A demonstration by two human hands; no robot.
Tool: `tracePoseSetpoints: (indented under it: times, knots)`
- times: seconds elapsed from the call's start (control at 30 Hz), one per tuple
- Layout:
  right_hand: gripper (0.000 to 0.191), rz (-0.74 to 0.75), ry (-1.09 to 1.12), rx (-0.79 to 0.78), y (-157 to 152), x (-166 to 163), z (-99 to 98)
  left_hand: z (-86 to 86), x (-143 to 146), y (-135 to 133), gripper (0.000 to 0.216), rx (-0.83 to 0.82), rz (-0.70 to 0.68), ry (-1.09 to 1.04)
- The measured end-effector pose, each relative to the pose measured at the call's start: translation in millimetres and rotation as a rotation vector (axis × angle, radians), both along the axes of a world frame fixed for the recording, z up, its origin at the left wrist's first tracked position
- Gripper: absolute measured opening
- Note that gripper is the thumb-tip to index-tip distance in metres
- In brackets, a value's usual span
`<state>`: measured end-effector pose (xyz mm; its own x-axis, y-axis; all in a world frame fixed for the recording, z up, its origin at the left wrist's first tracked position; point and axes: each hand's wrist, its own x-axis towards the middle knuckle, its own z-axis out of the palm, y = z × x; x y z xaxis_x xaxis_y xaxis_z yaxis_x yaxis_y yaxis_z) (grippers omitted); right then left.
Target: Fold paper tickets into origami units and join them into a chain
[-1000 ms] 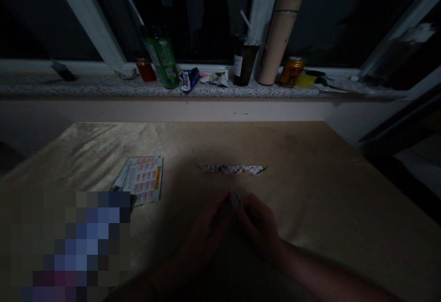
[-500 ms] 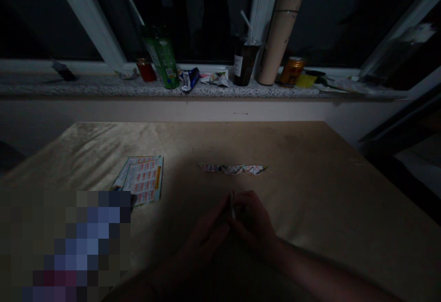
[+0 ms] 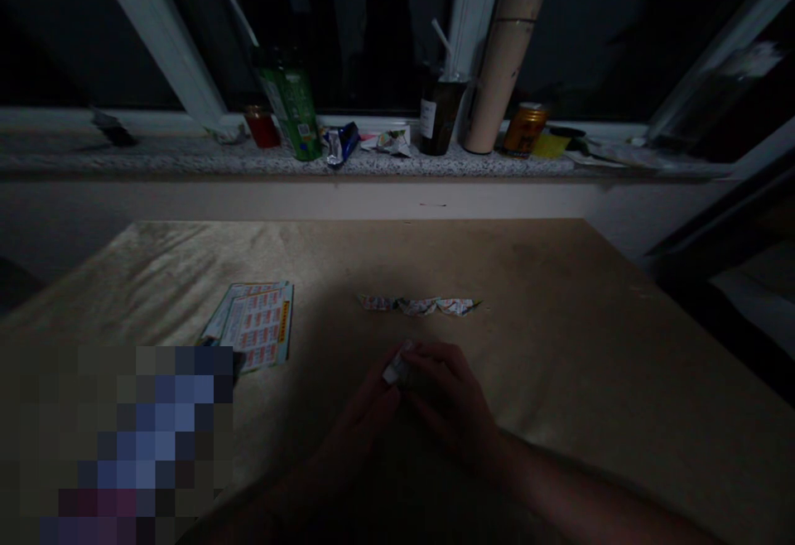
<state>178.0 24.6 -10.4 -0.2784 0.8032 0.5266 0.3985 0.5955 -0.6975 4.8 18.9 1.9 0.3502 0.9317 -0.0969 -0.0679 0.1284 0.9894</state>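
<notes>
My left hand [image 3: 363, 425] and my right hand [image 3: 450, 400] meet over the near middle of the tan table [image 3: 559, 346]. Both pinch a small folded piece of printed paper [image 3: 396, 368] between their fingertips. Just beyond them, a row of three small folded paper pieces [image 3: 419, 305] lies on the table. A stack of printed paper sheets [image 3: 257, 331] lies to the left of my hands. The scene is dim, so fine detail of the fold is hidden.
A stone windowsill [image 3: 186, 156] behind the table carries a green bottle [image 3: 291, 110], a red can [image 3: 262, 125], a dark cup with a straw [image 3: 440, 110], a tall beige tumbler [image 3: 497, 73], a gold can [image 3: 525, 129] and wrappers [image 3: 340, 143]. A blurred patch covers the lower left.
The folded paper has turned in my fingers from edge-on to a flatter pale face, and my hands have closed a little tighter round it. The rest is unmoved.
</notes>
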Motion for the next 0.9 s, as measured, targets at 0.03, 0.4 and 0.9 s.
tracePoseSetpoints:
  times: [0.03,0.4,0.9]
  knots:
    - [0.048,-0.005,-0.017,0.007,0.2,0.0,-0.6,-1.9,-0.1,1.6,0.049,-0.008,0.022,-0.009]
    - [0.041,-0.046,-0.142,0.143,1.0,-1.1,3.8,-7.4,5.4,16.1,0.031,-0.273,0.276,-0.153]
    - [0.026,0.012,-0.151,0.315,6.5,2.8,4.1,-8.5,4.7,16.1,0.032,-0.352,0.3,-0.141]
